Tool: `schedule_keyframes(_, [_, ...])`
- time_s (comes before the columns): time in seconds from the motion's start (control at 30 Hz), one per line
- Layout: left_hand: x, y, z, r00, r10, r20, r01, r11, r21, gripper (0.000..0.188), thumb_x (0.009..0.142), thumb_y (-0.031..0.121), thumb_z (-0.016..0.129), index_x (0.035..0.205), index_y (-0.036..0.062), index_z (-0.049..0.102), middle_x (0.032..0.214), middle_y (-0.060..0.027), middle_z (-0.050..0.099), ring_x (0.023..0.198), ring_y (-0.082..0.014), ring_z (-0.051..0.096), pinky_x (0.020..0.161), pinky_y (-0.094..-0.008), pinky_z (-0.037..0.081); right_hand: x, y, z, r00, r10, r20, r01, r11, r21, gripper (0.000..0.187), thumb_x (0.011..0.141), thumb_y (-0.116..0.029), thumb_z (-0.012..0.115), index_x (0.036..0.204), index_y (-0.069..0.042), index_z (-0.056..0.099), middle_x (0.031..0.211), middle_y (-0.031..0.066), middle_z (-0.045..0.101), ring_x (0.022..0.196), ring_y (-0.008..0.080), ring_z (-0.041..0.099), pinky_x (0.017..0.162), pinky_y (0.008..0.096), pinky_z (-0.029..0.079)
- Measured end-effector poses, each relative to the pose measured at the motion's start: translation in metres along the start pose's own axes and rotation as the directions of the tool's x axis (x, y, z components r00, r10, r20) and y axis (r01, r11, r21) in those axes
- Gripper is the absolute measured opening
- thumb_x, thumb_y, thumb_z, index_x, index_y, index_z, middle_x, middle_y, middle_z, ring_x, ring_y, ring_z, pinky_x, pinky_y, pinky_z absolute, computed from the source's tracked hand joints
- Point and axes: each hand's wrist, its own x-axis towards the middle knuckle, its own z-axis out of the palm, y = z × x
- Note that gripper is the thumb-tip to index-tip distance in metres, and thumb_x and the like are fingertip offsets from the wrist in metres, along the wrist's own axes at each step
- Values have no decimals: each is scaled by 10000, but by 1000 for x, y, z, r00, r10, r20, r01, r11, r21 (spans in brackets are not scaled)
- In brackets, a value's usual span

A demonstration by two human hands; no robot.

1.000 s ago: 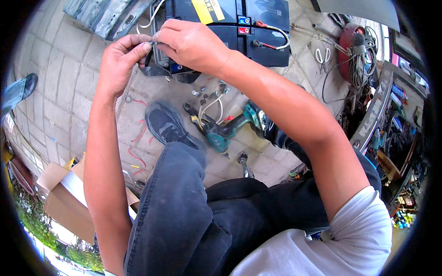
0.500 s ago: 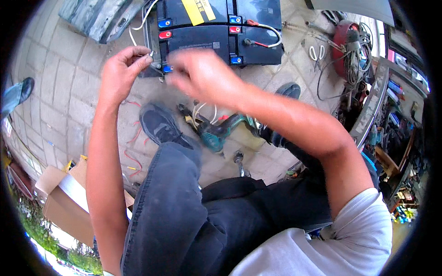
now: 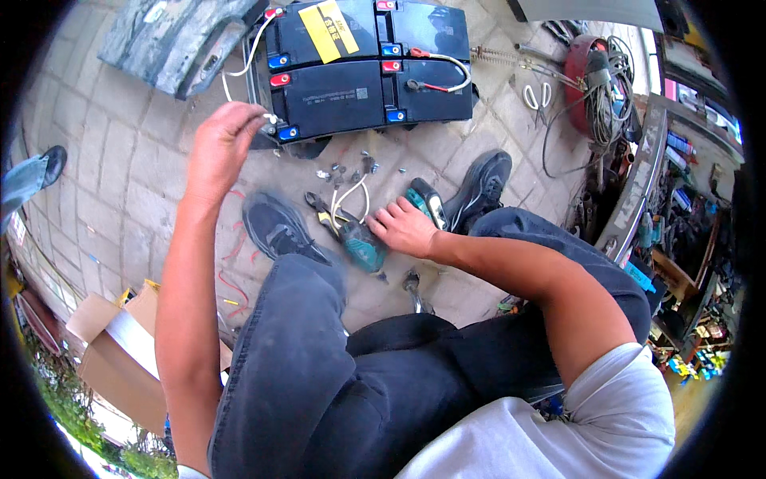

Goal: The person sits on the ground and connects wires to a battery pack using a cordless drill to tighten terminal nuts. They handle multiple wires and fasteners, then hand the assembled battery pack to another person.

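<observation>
Four-sided black batteries point(image 3: 331, 100) stand together on the paving, with red and blue terminals. A white cable point(image 3: 254, 54) runs from a red terminal at the far left down toward my left hand point(image 3: 219, 152). That hand is closed in a pinch on the cable's end, beside the near blue terminal point(image 3: 288, 132). Between my feet lies a teal and black cordless power tool point(image 3: 364, 250). My right hand point(image 3: 405, 229) is closed over its grip, the fingers partly hiding it. Short white cables point(image 3: 365, 190) and pliers point(image 3: 322, 212) lie against the tool.
Small bolts and terminal pieces point(image 3: 355, 172) are scattered before the batteries. A chrome tool point(image 3: 413, 291) lies near my seat. Scissors point(image 3: 536, 97) and a red round object with coiled cable point(image 3: 582, 76) are at right. An open cardboard box point(image 3: 120, 363) stands at left.
My right hand has moved from beside the battery terminal down and back to the power tool, closing on its grip. My left hand stays by the terminal with the cable end.
</observation>
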Motion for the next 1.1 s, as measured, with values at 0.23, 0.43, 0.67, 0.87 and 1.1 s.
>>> schedule_keyframes(0.23, [-16,1,32,999,-12,-48,13,999,29,103,845,40,643,940,2,649,891,-121,615,832,-256,621,747,-315,479,-7,17,-66,990,-134,43,120,964,237,364,767,-178,598,1108,-59,549,996,93,531,942,256,555,809,405,425])
schedule_keyframes(0.43, [-23,-5,39,996,-16,-93,14,1000,-24,106,839,29,641,941,3,647,886,-118,593,826,-254,605,737,-312,473,-9,28,-168,947,15,320,-193,826,530,628,596,-163,765,1133,0,482,1027,178,536,916,375,586,788,446,491])
schedule_keyframes(0.67, [-18,-4,27,996,85,-7,-85,996,14,103,834,28,641,935,8,649,877,-110,591,811,-278,602,720,-321,475,-42,49,-215,987,109,115,-156,532,833,507,668,-169,778,1077,21,545,1051,181,584,940,298,591,850,389,471])
schedule_keyframes(0.87, [-19,-5,28,994,104,15,-105,994,22,128,814,27,658,941,14,664,837,-114,607,771,-292,617,695,-336,487,-43,45,-249,970,171,172,-243,697,675,410,778,-205,767,1114,-41,599,1041,149,611,963,282,607,879,367,479])
schedule_keyframes(1.1, [-6,-3,23,996,64,56,-63,998,-29,135,781,33,663,912,5,676,818,-122,623,760,-272,632,689,-342,491,-31,28,-242,967,253,16,-175,619,766,358,685,-142,739,997,-22,610,897,143,622,820,335,615,750,381,497])
